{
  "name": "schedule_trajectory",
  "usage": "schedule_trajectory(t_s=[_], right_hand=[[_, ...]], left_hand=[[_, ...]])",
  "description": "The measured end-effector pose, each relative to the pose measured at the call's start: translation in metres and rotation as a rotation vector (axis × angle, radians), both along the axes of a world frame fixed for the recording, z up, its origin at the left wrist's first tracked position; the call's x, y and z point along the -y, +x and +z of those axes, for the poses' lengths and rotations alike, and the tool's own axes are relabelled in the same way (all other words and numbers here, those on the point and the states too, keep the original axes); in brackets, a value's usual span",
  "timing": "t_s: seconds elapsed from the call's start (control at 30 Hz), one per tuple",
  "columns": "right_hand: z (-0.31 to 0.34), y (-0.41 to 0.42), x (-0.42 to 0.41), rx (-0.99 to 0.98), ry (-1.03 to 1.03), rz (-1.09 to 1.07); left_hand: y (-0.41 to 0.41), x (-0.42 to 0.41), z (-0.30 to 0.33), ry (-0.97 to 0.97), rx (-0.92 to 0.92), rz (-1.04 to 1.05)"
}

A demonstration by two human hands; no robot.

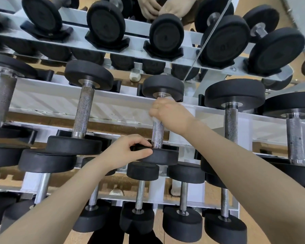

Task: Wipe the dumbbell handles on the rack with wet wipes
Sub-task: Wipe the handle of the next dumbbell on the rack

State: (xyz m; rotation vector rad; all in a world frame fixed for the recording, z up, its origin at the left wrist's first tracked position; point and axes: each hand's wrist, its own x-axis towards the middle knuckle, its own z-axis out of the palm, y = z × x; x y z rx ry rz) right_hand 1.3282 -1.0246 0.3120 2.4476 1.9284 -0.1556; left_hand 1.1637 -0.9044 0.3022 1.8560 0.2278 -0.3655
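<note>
Head view. The rack (113,110) is a white metal frame with three tiers of black-ended dumbbells; its middle rail runs across the frame from left to right.

The dumbbell (161,120) being worked lies on the middle tier, near frame centre. Its far head (163,88) rests on the rear rail, and its near head (161,156) sits at the front edge of the tier. The knurled handle (157,132) spans the gap between the two rails.

The right hand (167,113) is wrapped around the upper part of the handle, just below the far head. A small white edge of the wet wipe (168,98) shows above the knuckles; the rest is hidden inside the grip. A ring is visible on one finger.

The left hand (130,152) grips the near head at its left rim, thumb on the outer face and fingers curled over the top edge, close to the base of the handle.

Clearance: the bare handle between the two hands is exposed. The neighbouring dumbbell to the left (83,111) and the one to the right (231,120) stand well apart from the worked handle, leaving open gaps on both sides. The top tier (192,41) overhangs above the far head. Lower-tier dumbbell heads (143,170) sit just beneath the near head.
</note>
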Motion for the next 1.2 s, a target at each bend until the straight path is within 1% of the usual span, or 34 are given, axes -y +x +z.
schedule_trajectory(t_s=[0.1,0.17,0.2,0.3,0.37,0.47,0.5,0.57,0.63,0.77,0.83,0.87,1.0,1.03,1.1,1.13,1.2], right_hand=[[0.002,-0.016,0.008,-0.108,-0.183,0.074],[0.004,-0.024,0.012,-0.22,-0.204,0.081],[0.005,-0.029,0.013,-0.243,-0.22,0.096],[0.004,-0.032,0.013,-0.236,-0.292,0.153],[0.005,-0.027,0.013,-0.251,-0.254,0.22],[0.004,-0.015,0.01,-0.153,-0.119,0.325],[0.004,-0.007,0.008,-0.111,-0.077,0.312],[0.009,0.009,0.001,-0.07,-0.094,0.232],[0.012,0.022,-0.004,0.013,-0.14,0.207],[0.006,0.021,-0.007,0.094,-0.025,0.189],[0.004,0.013,-0.006,0.021,-0.047,0.119],[0.004,0.008,-0.004,-0.01,-0.116,0.1],[0.003,-0.017,0.005,-0.111,-0.17,0.128],[0.005,-0.022,0.005,-0.122,-0.245,0.131],[0.011,-0.03,0.005,-0.203,-0.411,0.159],[0.015,-0.033,0.007,-0.28,-0.42,0.143],[0.026,-0.034,0.016,-0.524,-0.368,-0.007]], left_hand=[[-0.004,0.001,0.001,-0.003,-0.012,0.039],[-0.006,0.001,0.0,-0.016,-0.014,0.067],[-0.006,0.001,0.001,-0.028,-0.009,0.073],[-0.003,0.0,0.001,-0.035,0.011,0.059],[-0.001,-0.002,-0.001,-0.029,0.012,0.059],[-0.001,-0.002,-0.004,-0.018,0.02,0.054],[-0.001,-0.002,-0.004,-0.012,0.023,0.05],[-0.001,-0.003,-0.004,-0.006,0.027,0.042],[0.0,-0.004,-0.006,-0.007,0.028,0.038],[0.001,-0.004,-0.008,-0.005,0.03,0.033],[0.001,-0.004,-0.008,-0.01,0.02,0.034],[0.0,-0.004,-0.008,-0.01,0.015,0.031],[-0.001,-0.003,-0.006,-0.009,0.003,0.03],[0.0,-0.002,-0.004,-0.01,0.004,0.027],[0.001,-0.002,-0.003,-0.02,0.006,0.025],[0.001,-0.002,-0.003,-0.028,0.007,0.024],[0.0,-0.001,-0.003,-0.035,0.004,0.029]])
